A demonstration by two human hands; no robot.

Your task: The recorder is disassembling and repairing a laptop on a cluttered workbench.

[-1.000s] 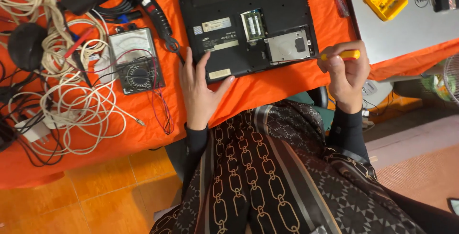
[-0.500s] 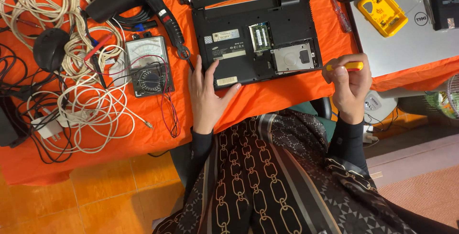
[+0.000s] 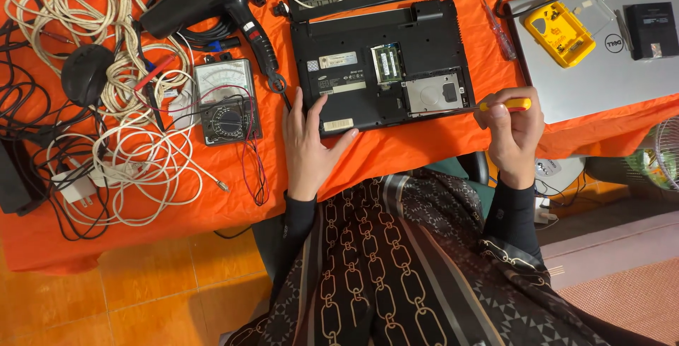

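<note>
Currently my left hand [image 3: 309,144] lies flat and open on the near-left corner of the upturned black laptop [image 3: 385,67] on the orange table [image 3: 396,151]. My right hand [image 3: 515,130] is closed around a yellow-handled screwdriver [image 3: 503,105], its shaft reaching left toward the laptop's drive bay. Both hands have barely shifted since a moment ago. I cannot make out the tip.

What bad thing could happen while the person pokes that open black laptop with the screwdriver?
The screwdriver tip, held in the right hand, sits at the bared drive bay; a slip might scratch it. The left hand only rests on the laptop corner, so it could slide on the orange cloth. Any loosened screws might roll off the near edge.
</note>
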